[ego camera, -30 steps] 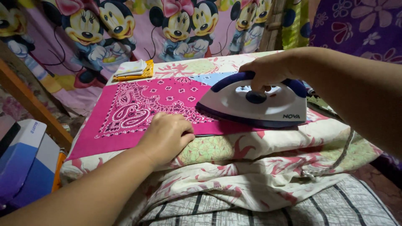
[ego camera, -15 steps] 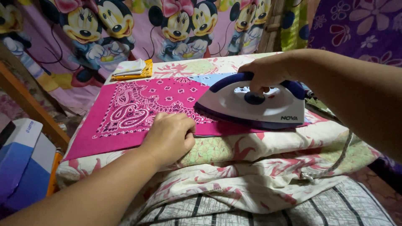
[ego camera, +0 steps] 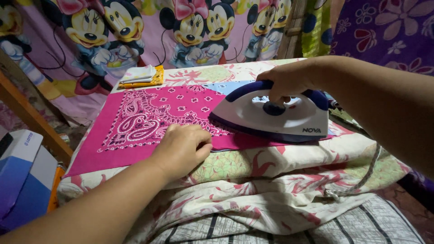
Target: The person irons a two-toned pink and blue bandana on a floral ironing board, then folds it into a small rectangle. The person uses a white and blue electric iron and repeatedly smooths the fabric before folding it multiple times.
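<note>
A pink bandana with a white paisley print point(ego camera: 149, 119) lies flat on a padded surface covered in floral cloth point(ego camera: 253, 165). My right hand point(ego camera: 285, 81) grips the dark blue handle of a white and blue electric iron point(ego camera: 275, 115), which rests on the bandana's right part. My left hand point(ego camera: 181, 147) presses down on the bandana's near edge, fingers curled, just left of the iron's tip. The iron's braided cord point(ego camera: 361, 176) hangs off the right side.
Folded yellow and white cloths point(ego camera: 141, 76) lie at the far left corner of the surface. A cartoon-mouse curtain point(ego camera: 149, 31) hangs behind. A blue and white box point(ego camera: 20, 176) stands at the lower left beside a wooden rail point(ego camera: 31, 119). Plaid fabric point(ego camera: 294, 226) lies below.
The iron and my right hand have shifted slightly left along the bandana. My left hand stays pressed on the near edge. The camera has tilted a little.
</note>
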